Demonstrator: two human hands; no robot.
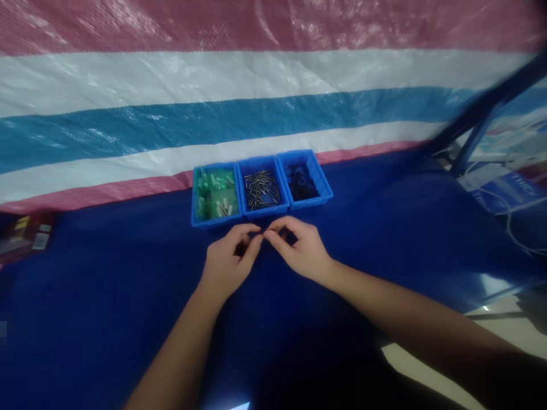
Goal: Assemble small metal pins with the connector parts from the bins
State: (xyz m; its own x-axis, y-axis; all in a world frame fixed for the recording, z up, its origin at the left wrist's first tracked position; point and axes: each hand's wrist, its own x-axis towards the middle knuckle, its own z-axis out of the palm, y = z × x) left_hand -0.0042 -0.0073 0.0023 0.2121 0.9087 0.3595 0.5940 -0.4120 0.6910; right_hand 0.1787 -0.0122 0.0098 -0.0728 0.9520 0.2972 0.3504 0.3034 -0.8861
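Just in front of three blue bins, my left hand and my right hand meet fingertip to fingertip. Each is pinched closed, thumb against forefinger. Whatever they hold between them is too small to make out. The left bin contains a green bag and small whitish pieces. Thin brass-and-dark metal pins lie loose in the middle bin. Dark small parts fill the bottom of the right bin; their kind is unclear.
A dark blue surface carries the bins. Behind it hangs a striped plastic sheet. At the left edge lies a dark red box. To the right are a dark metal frame, a blue-and-white package and a white cable.
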